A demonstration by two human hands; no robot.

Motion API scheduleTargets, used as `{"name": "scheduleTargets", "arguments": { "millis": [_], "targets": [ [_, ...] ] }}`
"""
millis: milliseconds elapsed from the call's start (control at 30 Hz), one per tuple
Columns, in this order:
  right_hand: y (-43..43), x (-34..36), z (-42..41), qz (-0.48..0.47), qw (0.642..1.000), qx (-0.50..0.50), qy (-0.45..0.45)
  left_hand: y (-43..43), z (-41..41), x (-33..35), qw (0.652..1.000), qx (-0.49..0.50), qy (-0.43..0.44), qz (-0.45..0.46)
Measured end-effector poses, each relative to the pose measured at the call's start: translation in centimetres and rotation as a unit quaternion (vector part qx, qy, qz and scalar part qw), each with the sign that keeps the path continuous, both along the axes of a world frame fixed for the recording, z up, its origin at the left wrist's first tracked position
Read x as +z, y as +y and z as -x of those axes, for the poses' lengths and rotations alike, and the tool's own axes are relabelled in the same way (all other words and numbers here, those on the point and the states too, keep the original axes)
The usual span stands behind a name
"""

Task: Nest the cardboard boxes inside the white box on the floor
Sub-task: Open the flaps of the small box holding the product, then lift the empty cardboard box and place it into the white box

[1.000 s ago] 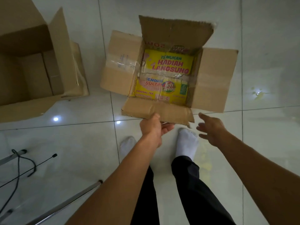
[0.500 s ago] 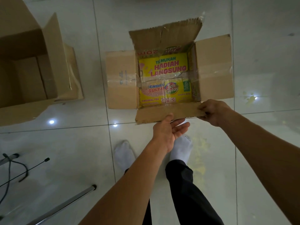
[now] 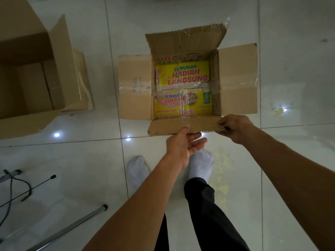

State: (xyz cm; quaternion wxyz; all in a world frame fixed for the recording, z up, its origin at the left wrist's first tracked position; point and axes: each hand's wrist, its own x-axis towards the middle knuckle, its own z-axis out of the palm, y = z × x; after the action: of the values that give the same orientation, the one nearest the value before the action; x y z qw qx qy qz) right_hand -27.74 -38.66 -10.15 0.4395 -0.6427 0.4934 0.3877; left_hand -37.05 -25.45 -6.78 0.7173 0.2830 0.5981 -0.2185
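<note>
An open cardboard box point(image 3: 238, 80) with all four flaps spread sits on the tiled floor ahead of my feet; its inside bottom is printed yellow with tea branding. My right hand point(image 3: 233, 126) pinches the right end of the near flap point(image 3: 174, 125). Just below that flap's edge my left hand point(image 3: 183, 146) is palm up with fingers apart, its thumb touching the flap. A larger plain cardboard box point(image 3: 59, 69) stands open at the left. No white box is in view.
My two white-socked feet point(image 3: 201, 165) stand on the glossy white tiles just behind the box. A metal tube point(image 3: 72, 227) and black cables point(image 3: 23, 189) lie at the lower left. Yellowish stains mark the floor at right.
The box has turned to lie square in front of me. My right hand reached in and gripped the near flap's right end; my left hand let go and opened under the flap.
</note>
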Motion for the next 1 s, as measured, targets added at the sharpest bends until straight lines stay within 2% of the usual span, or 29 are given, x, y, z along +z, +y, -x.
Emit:
{"name": "scheduleTargets", "arguments": {
  "millis": [100,167,233,300,433,567,633,867,1000],
  "targets": [
    [-0.1,0.6,-0.2,0.018,0.999,0.028,-0.018,0.9,0.1,0.3,0.998,-0.019,0.052,-0.021],
    [0.0,1.3,-0.4,0.061,0.99,0.115,-0.05,1.9,0.5,0.7,0.994,-0.032,0.084,-0.061],
    [0.5,2.2,-0.7,0.141,0.957,0.228,-0.108,3.2,0.8,1.3,0.986,-0.063,0.106,-0.111],
    [1.4,3.2,-1.2,0.172,0.918,0.315,-0.169,4.8,1.0,2.1,0.977,-0.084,0.112,-0.162],
    [4.8,5.2,-2.5,0.124,0.876,0.392,-0.253,8.6,0.6,3.9,0.948,-0.097,0.079,-0.294],
    [10.2,7.3,-3.2,0.084,0.849,0.432,-0.292,13.7,-0.3,5.5,0.926,-0.066,0.035,-0.37],
    [13.3,8.1,-3.2,0.05,0.847,0.442,-0.291,16.6,-0.5,6.1,0.916,-0.053,0.008,-0.397],
    [25.7,9.5,-1.4,-0.083,0.877,0.408,-0.239,27.6,0.9,7.0,0.893,-0.034,-0.113,-0.435],
    [32.8,8.4,0.4,-0.074,0.879,0.413,-0.228,35.7,3.2,6.3,0.871,-0.058,-0.113,-0.474]
  ]
}}
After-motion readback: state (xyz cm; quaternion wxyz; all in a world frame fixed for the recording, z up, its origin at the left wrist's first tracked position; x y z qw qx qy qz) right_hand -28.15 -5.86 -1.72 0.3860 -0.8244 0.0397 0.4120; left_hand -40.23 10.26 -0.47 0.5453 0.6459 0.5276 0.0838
